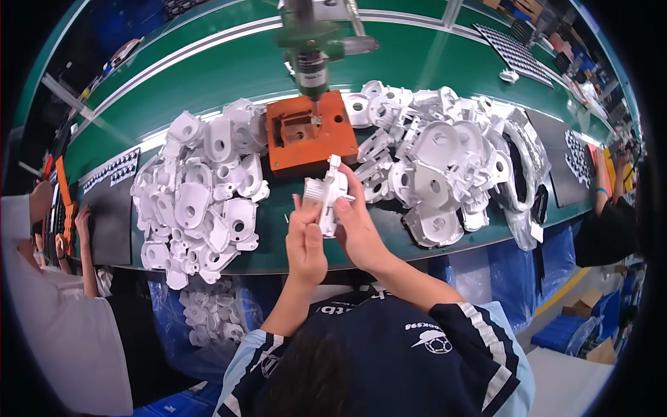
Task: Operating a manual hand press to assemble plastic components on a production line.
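Note:
A white moulded plastic part (334,189) is held upright between my two hands, just in front of the orange fixture block (286,154). My left hand (306,240) closes on its left side, where a ribbed white section shows between fingers and part. On the other side my right hand (358,226) grips it, thumb laid across its face. Whether the ribbed section is one piece with the rest, I cannot tell. Above the fixture hangs a green press head (312,69), its tip down near the block's recess.
Heaps of white plastic parts lie left (189,205) and right (438,142) of the fixture on the green bench (174,90). A clear plastic bag (531,160) sits at the right heap's edge. Dark mats (114,233) and other people's hands (82,221) flank the bench.

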`<state>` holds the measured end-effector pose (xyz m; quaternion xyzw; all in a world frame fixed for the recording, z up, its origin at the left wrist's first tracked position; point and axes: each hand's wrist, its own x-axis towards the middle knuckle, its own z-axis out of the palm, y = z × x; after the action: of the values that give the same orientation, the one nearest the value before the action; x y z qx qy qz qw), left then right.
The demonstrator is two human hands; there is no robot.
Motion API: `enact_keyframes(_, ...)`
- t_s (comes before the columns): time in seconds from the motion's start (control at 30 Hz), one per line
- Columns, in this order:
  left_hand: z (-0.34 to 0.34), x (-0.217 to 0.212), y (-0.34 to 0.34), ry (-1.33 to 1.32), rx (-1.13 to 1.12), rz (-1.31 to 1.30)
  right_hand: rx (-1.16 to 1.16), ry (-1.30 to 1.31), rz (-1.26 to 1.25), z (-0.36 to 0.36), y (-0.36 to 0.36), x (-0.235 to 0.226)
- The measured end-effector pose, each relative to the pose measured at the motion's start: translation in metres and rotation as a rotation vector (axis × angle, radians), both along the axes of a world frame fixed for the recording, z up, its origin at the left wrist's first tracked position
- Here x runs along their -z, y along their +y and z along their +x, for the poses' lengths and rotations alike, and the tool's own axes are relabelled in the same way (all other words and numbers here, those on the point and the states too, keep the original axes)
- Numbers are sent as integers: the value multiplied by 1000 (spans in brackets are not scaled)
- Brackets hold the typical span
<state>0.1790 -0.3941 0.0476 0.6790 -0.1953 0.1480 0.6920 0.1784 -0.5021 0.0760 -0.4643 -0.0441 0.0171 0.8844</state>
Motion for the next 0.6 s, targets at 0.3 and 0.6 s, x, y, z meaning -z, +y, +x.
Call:
enact_keyframes(0.3, 2, 10, 4, 35, 89, -3, -54, 71, -114, 5, -10, 2)
enact_keyframes(0.6, -12, -4, 3, 151, -20, 197, -29, -168, -378, 8, -14, 5)
